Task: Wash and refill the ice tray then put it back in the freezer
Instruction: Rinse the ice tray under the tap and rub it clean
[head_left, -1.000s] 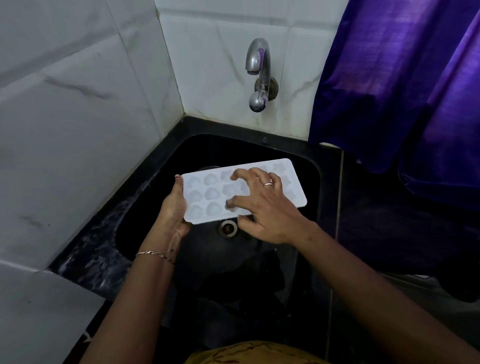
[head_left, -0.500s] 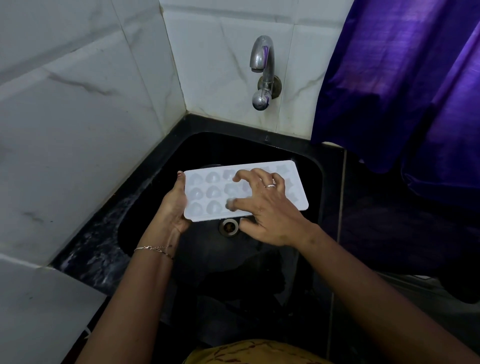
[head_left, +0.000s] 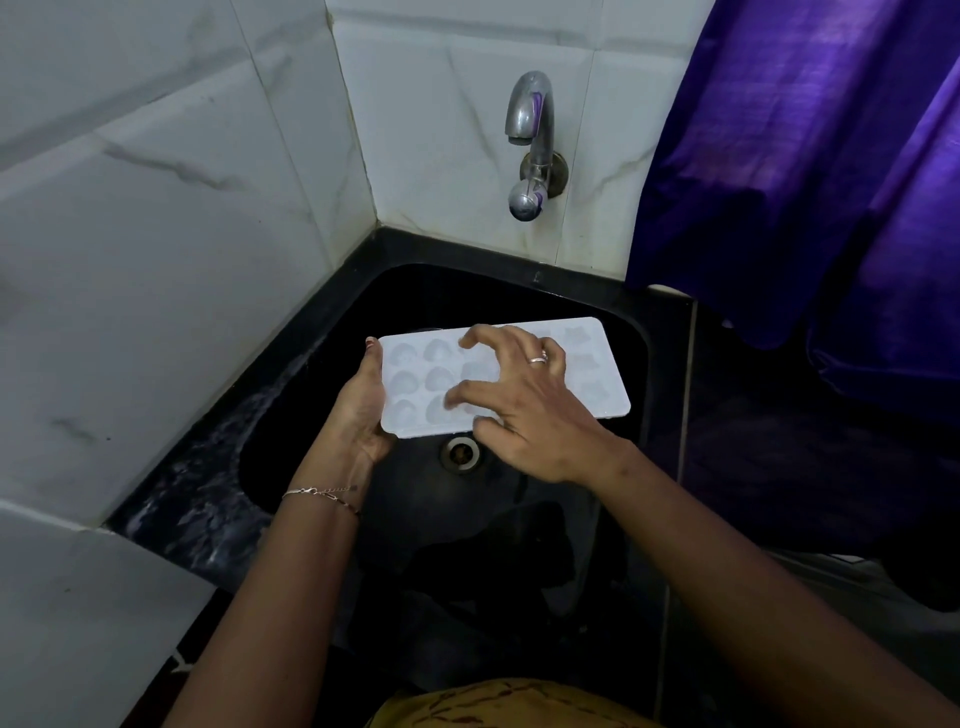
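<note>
A white ice tray (head_left: 597, 364) with shaped cavities is held flat over the black sink (head_left: 322, 332), just above the drain (head_left: 460, 453). My left hand (head_left: 361, 410) grips the tray's left short edge, thumb on top. My right hand (head_left: 519, 410) lies over the tray's middle with fingers spread and curled, fingertips on the cavities; a ring is on one finger. The hand hides the middle cavities. A steel tap (head_left: 530, 140) sticks out of the tiled back wall above the sink; no water runs from it.
White marble-look tiles (head_left: 156, 234) close the left and back sides. A purple curtain (head_left: 805, 156) hangs at the right over a dark counter (head_left: 779, 441). The sink's left rim is wet.
The fingers of my right hand have shifted slightly across the tray's cavities. The tray and my left hand stay in the same place over the sink.
</note>
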